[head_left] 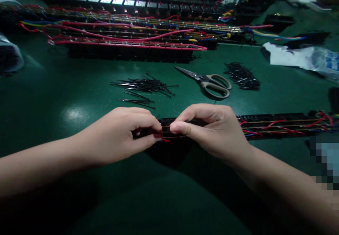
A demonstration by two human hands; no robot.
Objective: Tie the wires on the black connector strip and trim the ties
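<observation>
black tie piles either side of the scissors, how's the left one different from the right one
The left pile lies mostly crosswise, while the right pile slants down to the right. The left pile is fanned out, with a few strands apart on its near side; the right pile is more compact. The left pile is near the blades of the scissors, the right pile beside their handles. Both are thin black strands on the green table.

You can make out blue printing [332, 62] on the clear plastic bag [314, 59] that lies toward the right edge of your worktop [79, 90], but it is too blurred and cut off for you to read; no other lettering is legible.
</observation>
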